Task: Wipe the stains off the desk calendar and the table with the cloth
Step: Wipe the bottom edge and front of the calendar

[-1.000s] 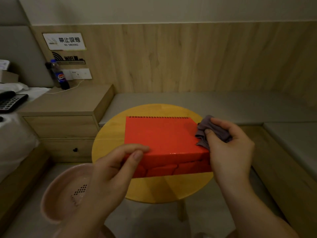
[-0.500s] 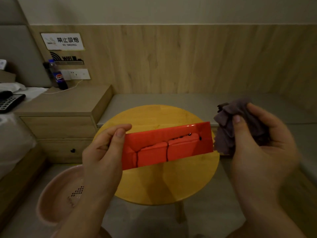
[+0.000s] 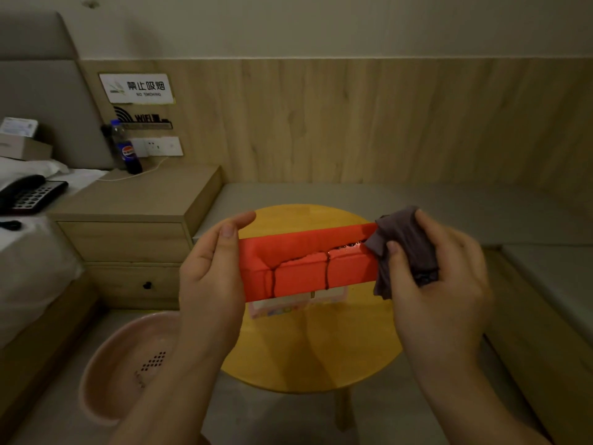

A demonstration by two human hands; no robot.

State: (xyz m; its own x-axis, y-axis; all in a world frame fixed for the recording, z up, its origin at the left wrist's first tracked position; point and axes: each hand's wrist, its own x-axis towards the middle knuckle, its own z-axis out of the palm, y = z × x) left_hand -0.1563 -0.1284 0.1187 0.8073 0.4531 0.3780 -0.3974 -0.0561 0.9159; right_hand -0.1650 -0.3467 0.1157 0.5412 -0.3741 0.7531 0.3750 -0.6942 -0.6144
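R hand (image 3: 439, 284) is bunched round the purple-grey cloth (image 3: 402, 244), thumb across the front, fingers curled behind, pressing the wad vs the right end of the red desk calendar (image 3: 308, 263). L hand (image 3: 208, 271) pinches the calendar's left end, thumb on the near face, fingers over the far side, holding it up above the round yellow table (image 3: 308, 351). Dark liquid sits along the calendar's fold and runs down the near face in two streaks. A pale printed page shows under its lower edge. Pink basin (image 3: 125, 364) on the floor to the left; nightstand (image 3: 138, 216) w/ a cola bottle (image 3: 125, 149) beyond it.
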